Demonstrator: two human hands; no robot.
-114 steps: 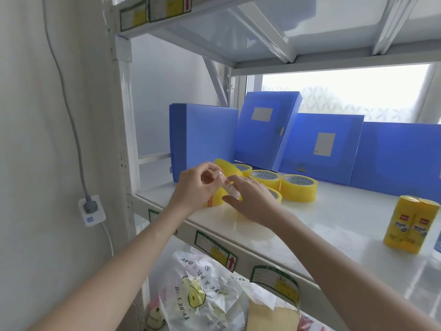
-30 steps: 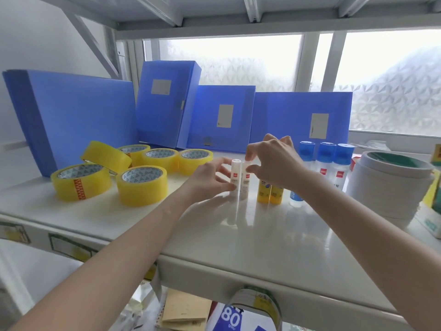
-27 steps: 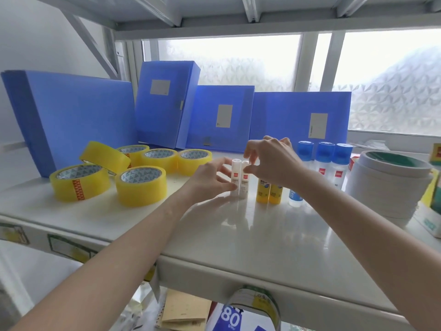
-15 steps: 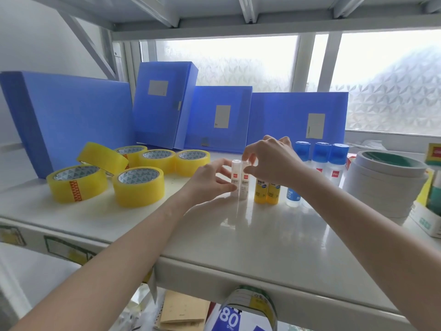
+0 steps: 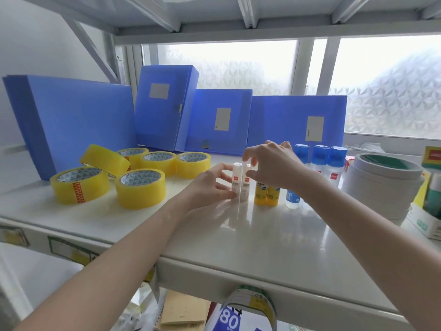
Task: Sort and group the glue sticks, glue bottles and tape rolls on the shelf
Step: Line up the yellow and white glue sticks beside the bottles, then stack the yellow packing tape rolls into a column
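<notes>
Two white glue sticks (image 5: 240,181) are stood upright, touching each other, near the middle of a glossy white shelf (image 5: 274,237). The left stick is held between the curled thumb and fingers of the left hand (image 5: 210,185). The top of the right stick is pinched by the thumb and forefinger of the right hand (image 5: 274,167). Two yellow glue sticks (image 5: 266,193) are stood just to the right of the white pair, with their upper parts hidden behind the right hand. Three blue-capped glue bottles (image 5: 319,161) are ranged further right, partly covered by the right wrist. Six yellow tape rolls (image 5: 139,185) are grouped to the left, one of them tilted against the others. Blue file boxes (image 5: 222,120) are propped along the back in front of a frosted window (image 5: 386,87). A stack of white tape rolls (image 5: 379,187) is placed at the right, beside a carton (image 5: 427,220) that is cut off by the frame edge. The label print on the sticks is too small to be read.
</notes>
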